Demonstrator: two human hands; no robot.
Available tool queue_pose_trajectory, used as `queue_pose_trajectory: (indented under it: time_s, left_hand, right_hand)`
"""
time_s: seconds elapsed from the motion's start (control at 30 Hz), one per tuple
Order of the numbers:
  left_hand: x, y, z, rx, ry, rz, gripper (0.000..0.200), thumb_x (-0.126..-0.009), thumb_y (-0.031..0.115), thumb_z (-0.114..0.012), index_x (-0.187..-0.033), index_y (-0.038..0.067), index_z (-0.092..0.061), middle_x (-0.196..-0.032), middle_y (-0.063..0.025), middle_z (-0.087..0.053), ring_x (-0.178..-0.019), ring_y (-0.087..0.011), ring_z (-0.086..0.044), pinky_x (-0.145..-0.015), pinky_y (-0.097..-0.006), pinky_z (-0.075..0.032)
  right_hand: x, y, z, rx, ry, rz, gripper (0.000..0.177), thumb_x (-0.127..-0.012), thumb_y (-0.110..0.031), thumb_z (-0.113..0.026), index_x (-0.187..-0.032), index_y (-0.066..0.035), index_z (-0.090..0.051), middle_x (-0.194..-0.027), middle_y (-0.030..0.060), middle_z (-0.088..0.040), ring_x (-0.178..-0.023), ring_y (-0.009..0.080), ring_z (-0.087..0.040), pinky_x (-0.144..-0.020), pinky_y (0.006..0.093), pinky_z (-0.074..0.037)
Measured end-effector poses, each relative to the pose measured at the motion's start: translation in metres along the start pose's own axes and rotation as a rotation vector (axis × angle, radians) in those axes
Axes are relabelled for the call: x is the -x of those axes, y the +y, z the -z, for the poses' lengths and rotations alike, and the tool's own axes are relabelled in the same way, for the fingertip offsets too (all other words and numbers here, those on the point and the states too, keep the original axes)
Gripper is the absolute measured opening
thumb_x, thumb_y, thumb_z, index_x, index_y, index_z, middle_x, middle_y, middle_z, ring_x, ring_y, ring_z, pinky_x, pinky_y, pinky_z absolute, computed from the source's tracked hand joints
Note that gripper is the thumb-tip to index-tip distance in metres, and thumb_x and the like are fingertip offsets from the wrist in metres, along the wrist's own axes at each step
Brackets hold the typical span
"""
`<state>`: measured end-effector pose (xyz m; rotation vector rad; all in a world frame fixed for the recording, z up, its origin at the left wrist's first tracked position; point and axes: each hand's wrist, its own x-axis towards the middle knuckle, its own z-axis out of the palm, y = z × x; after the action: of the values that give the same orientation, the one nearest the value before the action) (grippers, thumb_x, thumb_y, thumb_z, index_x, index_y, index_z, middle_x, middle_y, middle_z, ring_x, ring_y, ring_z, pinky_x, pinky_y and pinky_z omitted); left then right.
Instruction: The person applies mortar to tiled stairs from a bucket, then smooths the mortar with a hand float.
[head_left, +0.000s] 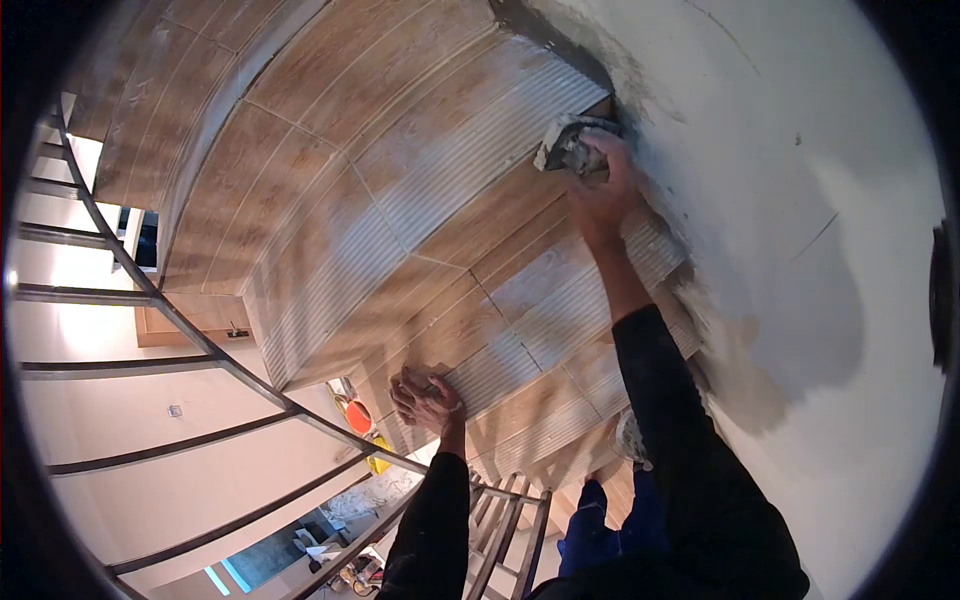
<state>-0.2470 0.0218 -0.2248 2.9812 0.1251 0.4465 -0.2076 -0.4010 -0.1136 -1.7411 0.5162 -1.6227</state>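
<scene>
My right hand is closed round a grey, dusty sponge-like block, held at the corner where a ribbed stair tread meets the white wall. The block's underside is hidden. Lower down, my left hand rests with its fingers spread on the outer end of a lower wood-look step. Nothing shows in that hand. Whitish dust smears cover the tiled treads.
A curved metal railing with bars runs along the left side, with a lower floor beyond it. The wall rises at the right. My shoe stands on a step below. An orange-red round object lies beyond the railing.
</scene>
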Motion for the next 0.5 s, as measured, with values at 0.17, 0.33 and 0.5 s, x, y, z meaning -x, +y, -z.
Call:
queue_pose_trajectory:
  time_s: [0.17, 0.33, 0.5]
  left_hand:
    - [0.001, 0.005, 0.006, 0.0, -0.024, 0.004, 0.069, -0.095, 0.059, -0.048, -0.151, 0.017, -0.05, -0.154, -0.0178, -0.046, -0.146, -0.0397, -0.038, -0.117, -0.0586, -0.027]
    - [0.0, 0.004, 0.0, -0.008, -0.02, 0.003, 0.071, -0.098, 0.062, -0.045, -0.152, 0.016, -0.048, -0.154, -0.0174, -0.046, -0.147, -0.039, -0.037, -0.118, -0.0581, -0.028]
    - [0.001, -0.007, -0.011, -0.033, 0.014, -0.017, 0.074, -0.098, 0.067, -0.043, -0.151, 0.016, -0.049, -0.154, -0.0164, -0.046, -0.146, -0.0383, -0.037, -0.117, -0.0577, -0.028]
  right_hand:
    - [0.072, 0.014, 0.015, -0.058, -0.382, -0.228, 0.044, -0.07, 0.003, -0.075, -0.113, -0.004, -0.069, -0.111, 0.0141, -0.07, -0.106, 0.0331, -0.066, -0.094, 0.0412, -0.053]
    - [0.047, 0.021, 0.021, -0.161, -0.062, -0.507, 0.038, -0.076, 0.0, -0.073, -0.114, -0.002, -0.069, -0.106, 0.0098, -0.071, -0.099, 0.0244, -0.068, -0.09, 0.0382, -0.054]
    - [-0.01, -0.003, -0.003, -0.389, 0.121, -0.696, 0.034, -0.079, -0.003, -0.068, -0.113, -0.001, -0.07, -0.101, 0.0072, -0.071, -0.094, 0.0192, -0.067, -0.087, 0.0345, -0.055]
